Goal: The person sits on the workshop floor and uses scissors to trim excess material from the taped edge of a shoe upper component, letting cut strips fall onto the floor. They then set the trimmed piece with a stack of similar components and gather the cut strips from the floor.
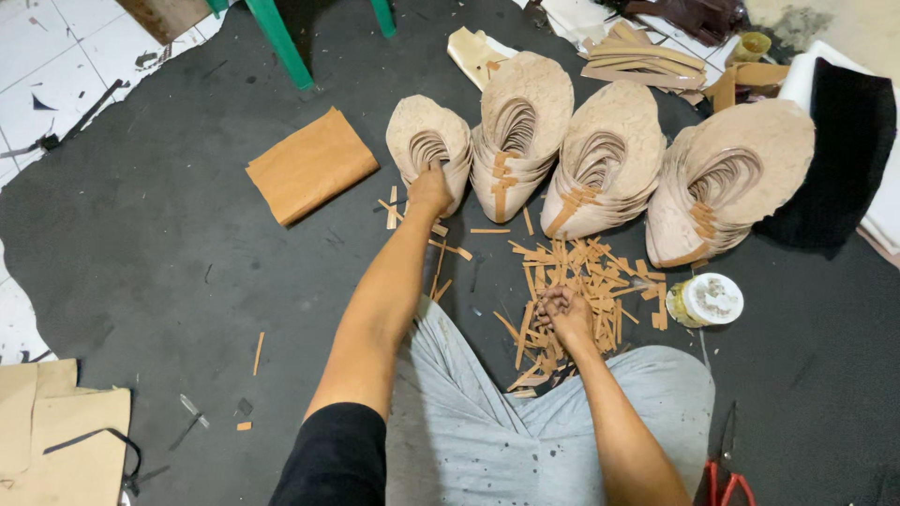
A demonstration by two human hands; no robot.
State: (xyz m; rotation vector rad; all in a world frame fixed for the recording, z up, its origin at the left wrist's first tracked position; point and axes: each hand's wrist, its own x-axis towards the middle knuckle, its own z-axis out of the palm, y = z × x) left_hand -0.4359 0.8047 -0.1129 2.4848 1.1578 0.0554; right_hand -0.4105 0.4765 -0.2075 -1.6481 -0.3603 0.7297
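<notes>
Dark mat [169,272], right hand [565,314] grip unclear

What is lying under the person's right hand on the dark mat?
Under the right hand lies a loose pile of tan strips, scattered over the dark mat. The fingers curl down into the pile; whether they pinch a strip is hidden by the hand itself.

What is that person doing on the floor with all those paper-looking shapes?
A person sits on a dark mat on the floor. The left hand reaches out and touches the leftmost stack of tan shoe-shaped pieces, one of four stacks in a row. The right hand rests closed on a pile of small tan strips, seemingly picking some up. A small lidded jar sits beside the pile, and red-handled scissors lie nearby.
</notes>
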